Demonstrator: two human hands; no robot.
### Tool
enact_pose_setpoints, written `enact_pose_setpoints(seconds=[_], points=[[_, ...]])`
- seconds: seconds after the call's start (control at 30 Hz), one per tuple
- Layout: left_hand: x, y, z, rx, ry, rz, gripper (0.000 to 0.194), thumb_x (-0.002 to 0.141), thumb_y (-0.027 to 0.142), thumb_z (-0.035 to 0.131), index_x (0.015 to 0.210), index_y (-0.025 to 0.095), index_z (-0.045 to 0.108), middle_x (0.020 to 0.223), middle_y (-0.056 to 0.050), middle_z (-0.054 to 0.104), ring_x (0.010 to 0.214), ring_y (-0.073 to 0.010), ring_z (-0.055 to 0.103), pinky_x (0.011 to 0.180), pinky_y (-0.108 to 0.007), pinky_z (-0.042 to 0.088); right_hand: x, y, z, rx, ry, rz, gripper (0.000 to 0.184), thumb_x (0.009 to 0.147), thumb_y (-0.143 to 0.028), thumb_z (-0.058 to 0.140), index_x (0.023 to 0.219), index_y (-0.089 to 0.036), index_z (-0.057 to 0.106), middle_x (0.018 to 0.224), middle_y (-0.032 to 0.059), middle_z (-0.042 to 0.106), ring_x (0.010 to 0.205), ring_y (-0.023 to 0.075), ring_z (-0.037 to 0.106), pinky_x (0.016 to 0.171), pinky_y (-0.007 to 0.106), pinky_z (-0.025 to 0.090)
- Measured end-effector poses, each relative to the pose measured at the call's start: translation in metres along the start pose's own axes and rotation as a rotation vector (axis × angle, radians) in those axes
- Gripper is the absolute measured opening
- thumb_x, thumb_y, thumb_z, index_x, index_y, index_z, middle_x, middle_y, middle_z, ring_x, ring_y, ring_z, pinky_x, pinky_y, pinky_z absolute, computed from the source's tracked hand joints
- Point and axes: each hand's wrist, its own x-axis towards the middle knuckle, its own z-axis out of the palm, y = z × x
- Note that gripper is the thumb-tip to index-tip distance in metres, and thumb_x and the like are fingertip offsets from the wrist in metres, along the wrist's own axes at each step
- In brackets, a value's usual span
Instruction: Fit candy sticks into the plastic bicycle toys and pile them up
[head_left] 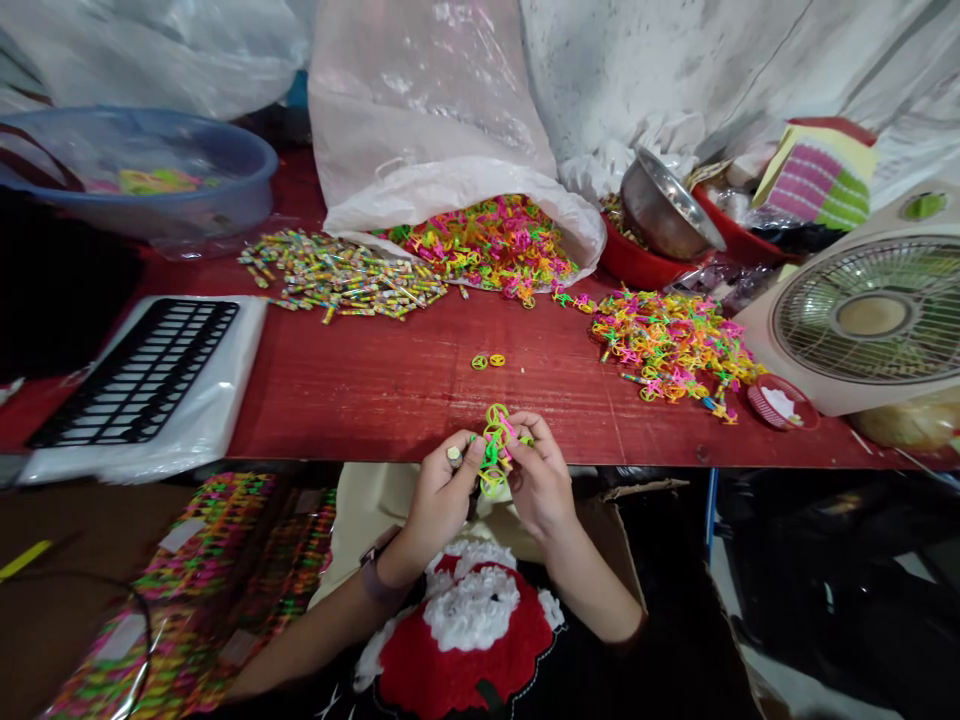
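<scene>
Close to the front edge of the red table, my left hand (pixel 444 484) and my right hand (pixel 543 482) are held together around a small bunch of plastic wheel-shaped pieces (pixel 495 436) in green, yellow and pink. Both hands have fingers and thumbs closed on the bunch. At my left fingers shows a small round pale thing (pixel 454 456); whether it is a ring or the end of a tube, I cannot tell. Two loose wheel pieces, a green one (pixel 479 362) and a yellow one (pixel 497 360), lie just beyond my hands.
A white sack (pixel 442 90) spills coloured plastic pieces (pixel 510 245) onto the red table (pixel 360 380). Printed tubes (pixel 345 275) are heaped left, assembled-looking pieces (pixel 675 345) right. Around them stand a fan (pixel 870 315), blue basin (pixel 247 180), metal bowl (pixel 664 205) and black rack (pixel 142 375).
</scene>
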Motion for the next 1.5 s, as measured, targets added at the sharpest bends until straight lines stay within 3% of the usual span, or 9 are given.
enact_pose_setpoints(seconds=[0.3, 0.4, 0.57, 0.67, 0.8, 1.0, 1.2, 1.33, 1.5], points=[[-0.009, 0.0, 0.013, -0.305, 0.023, -0.252, 0.05, 0.086, 0.065, 0.07, 0.088, 0.015, 0.065, 0.065, 0.003, 0.052, 0.049, -0.0054, 0.036, 0.044, -0.019, 0.029, -0.012, 0.015, 0.001, -0.218, 0.101, -0.268, 0.026, 0.096, -0.043, 0.066, 0.116, -0.027, 0.059, 0.096, 0.0031, 0.06, 0.082, 0.0174, 0.06, 0.072, 0.03, 0.053], [-0.011, 0.003, 0.01, -0.223, -0.005, -0.202, 0.049, 0.09, 0.064, 0.066, 0.082, 0.016, 0.06, 0.063, 0.004, 0.048, 0.05, -0.0059, 0.035, 0.045, -0.019, 0.03, -0.011, 0.013, 0.0, -0.149, 0.086, -0.254, 0.027, 0.095, -0.041, 0.067, 0.118, -0.028, 0.06, 0.096, 0.0022, 0.062, 0.081, 0.0168, 0.061, 0.072, 0.03, 0.053], [-0.006, 0.013, -0.008, 0.095, -0.014, -0.012, 0.04, 0.097, 0.051, 0.063, 0.078, 0.017, 0.057, 0.066, 0.004, 0.05, 0.061, -0.009, 0.044, 0.057, -0.02, 0.037, -0.002, 0.0, -0.009, 0.078, -0.052, 0.072, 0.041, 0.086, -0.034, 0.076, 0.124, -0.025, 0.069, 0.097, 0.003, 0.071, 0.078, 0.0155, 0.064, 0.071, 0.028, 0.054], [-0.003, 0.018, -0.016, 0.119, -0.048, 0.004, 0.035, 0.099, 0.048, 0.061, 0.084, 0.017, 0.061, 0.068, 0.003, 0.054, 0.062, -0.0096, 0.047, 0.059, -0.021, 0.038, 0.0, -0.002, -0.012, 0.132, -0.105, 0.152, 0.041, 0.083, -0.035, 0.078, 0.121, -0.024, 0.073, 0.103, 0.0045, 0.074, 0.081, 0.0151, 0.066, 0.072, 0.027, 0.055], [-0.003, 0.02, -0.016, 0.091, -0.047, 0.035, 0.033, 0.1, 0.046, 0.06, 0.083, 0.017, 0.059, 0.068, 0.003, 0.053, 0.062, -0.0098, 0.047, 0.06, -0.021, 0.038, -0.005, 0.002, -0.008, 0.075, -0.072, 0.078, 0.043, 0.085, -0.038, 0.077, 0.126, -0.027, 0.071, 0.117, 0.0055, 0.074, 0.088, 0.0163, 0.068, 0.078, 0.029, 0.056], [-0.012, 0.014, -0.008, 0.039, -0.075, -0.022, 0.038, 0.102, 0.05, 0.055, 0.08, 0.019, 0.051, 0.067, 0.004, 0.047, 0.059, -0.0096, 0.042, 0.056, -0.022, 0.036, -0.013, 0.01, 0.0, -0.009, -0.029, -0.017, 0.067, 0.085, -0.049, 0.078, 0.145, -0.029, 0.058, 0.129, 0.0085, 0.069, 0.1, 0.0206, 0.068, 0.089, 0.034, 0.057], [-0.016, 0.007, -0.005, 0.174, -0.056, -0.025, 0.042, 0.103, 0.051, 0.051, 0.076, 0.019, 0.046, 0.065, 0.005, 0.042, 0.06, -0.0099, 0.039, 0.054, -0.022, 0.033, -0.02, 0.016, -0.002, -0.131, 0.002, -0.136, 0.056, 0.095, -0.048, 0.068, 0.145, -0.028, 0.056, 0.141, 0.0102, 0.062, 0.119, 0.0233, 0.063, 0.106, 0.038, 0.051], [-0.011, 0.01, -0.012, 0.188, -0.118, -0.011, 0.041, 0.104, 0.05, 0.051, 0.076, 0.019, 0.049, 0.066, 0.004, 0.047, 0.061, -0.0104, 0.043, 0.057, -0.023, 0.037, -0.018, 0.01, -0.008, -0.071, -0.009, -0.103, 0.05, 0.089, -0.041, 0.076, 0.136, -0.028, 0.066, 0.126, 0.0086, 0.069, 0.094, 0.0183, 0.065, 0.081, 0.03, 0.055], [-0.005, 0.017, -0.026, 0.431, -0.15, 0.168, 0.033, 0.104, 0.04, 0.052, 0.082, 0.017, 0.061, 0.067, 0.003, 0.056, 0.062, -0.0104, 0.05, 0.059, -0.023, 0.038, -0.011, -0.009, -0.012, 0.023, -0.061, 0.061, 0.041, 0.08, -0.035, 0.081, 0.12, -0.024, 0.077, 0.092, 0.0043, 0.074, 0.059, 0.0093, 0.049, 0.05, 0.022, 0.037]])
